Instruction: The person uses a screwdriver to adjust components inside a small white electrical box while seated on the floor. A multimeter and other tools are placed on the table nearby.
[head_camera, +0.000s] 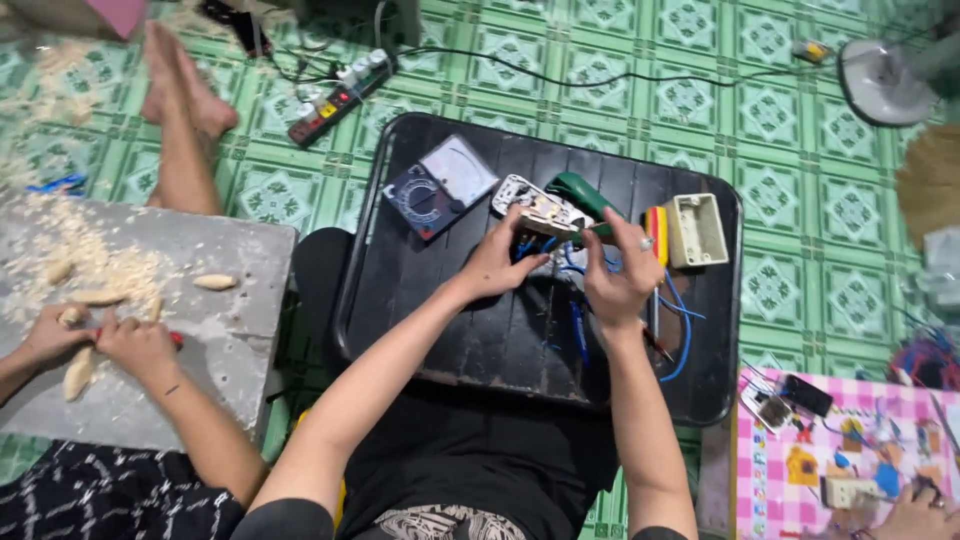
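My left hand (497, 258) grips a white socket plate (538, 208) with blue wires (680, 330) trailing from its back, held over a black tray table (480, 340). My right hand (620, 268) holds a green-handled screwdriver (582, 195) with its tip at the plate. A ring shows on one right finger. An analog multimeter (440, 185) lies to the left of the plate, a cream wall box (697, 230) to the right, and a red-and-yellow screwdriver (656, 235) beside my right hand.
Another person's hands (100, 340) carve pale wood pieces on a grey slab (220, 330) at left, bare feet (185, 90) beyond. A power strip (335, 100) and cables lie on the green tiled floor. A fan base (885, 80) stands top right; a pink patterned mat (840, 450) holds small parts.
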